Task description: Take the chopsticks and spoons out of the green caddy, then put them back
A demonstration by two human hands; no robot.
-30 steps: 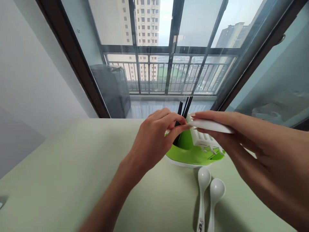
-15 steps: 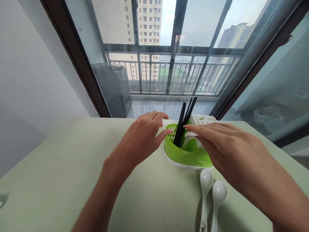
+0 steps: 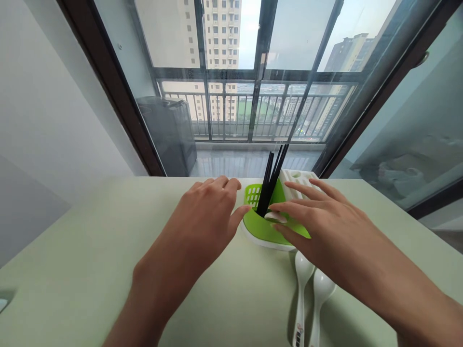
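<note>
A green cutlery holder [image 3: 258,228] with a white base stands near the table's far edge. Several black chopsticks [image 3: 266,190] lean upright inside it. A white spoon [image 3: 275,217] sits low in the holder, only partly visible. My right hand [image 3: 318,217] is over the holder's right side, fingers spread, thumb and forefinger apart on either side of the spoon. My left hand [image 3: 210,217] hovers left of the holder, thumb and fingers apart and holding nothing. Two more white spoons, a left one [image 3: 303,270] and a right one [image 3: 321,289], lie in front of the holder.
A white slotted rack part [image 3: 298,177] rises at the back of the holder, partly behind my right hand. Beyond the pale green table [image 3: 90,250] is a glass door with dark frames. A small white object [image 3: 3,303] shows at the left edge.
The white spoon has dropped lower into the holder, and my right hand's fingers have spread off it. My left hand has drawn slightly left and back.
</note>
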